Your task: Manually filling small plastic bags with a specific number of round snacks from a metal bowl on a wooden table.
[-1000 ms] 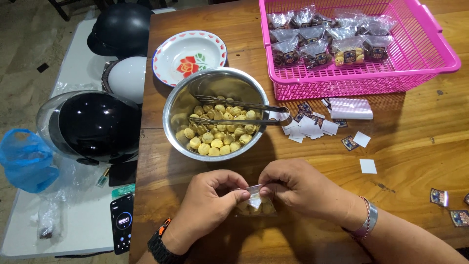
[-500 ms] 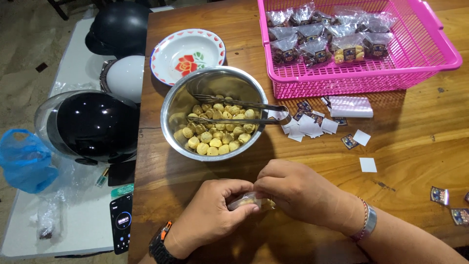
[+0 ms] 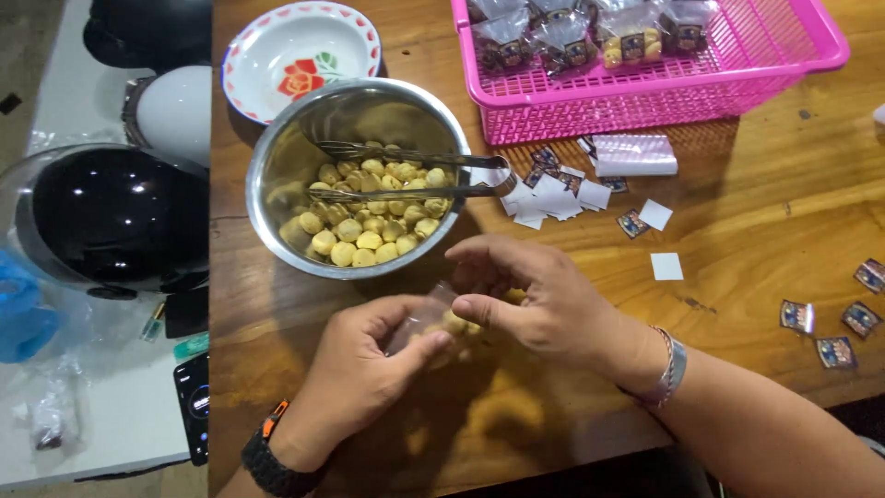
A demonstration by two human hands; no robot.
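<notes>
A small clear plastic bag (image 3: 431, 318) holding several round yellow snack balls is gripped between both my hands just above the wooden table (image 3: 756, 231). My left hand (image 3: 355, 378), with a black watch on the wrist, pinches the bag's lower left side. My right hand (image 3: 544, 304), wearing a silver bracelet, grips its right end with thumb and forefinger. Right behind the hands stands a steel bowl (image 3: 281, 175) full of the same yellow balls, with metal tongs (image 3: 415, 175) lying across it.
A pink basket (image 3: 645, 97) with filled bags stands at the back right. Small paper labels (image 3: 562, 195) and a stack of clear bags (image 3: 634, 155) lie before it. A floral plate (image 3: 295, 46), helmets (image 3: 111, 217), a blue bag (image 3: 18, 314) and a phone (image 3: 194, 406) sit left.
The view has shifted right and down. My hands turned the small bag from flat on the table to tilted and lifted, with the right hand now over its right end.
</notes>
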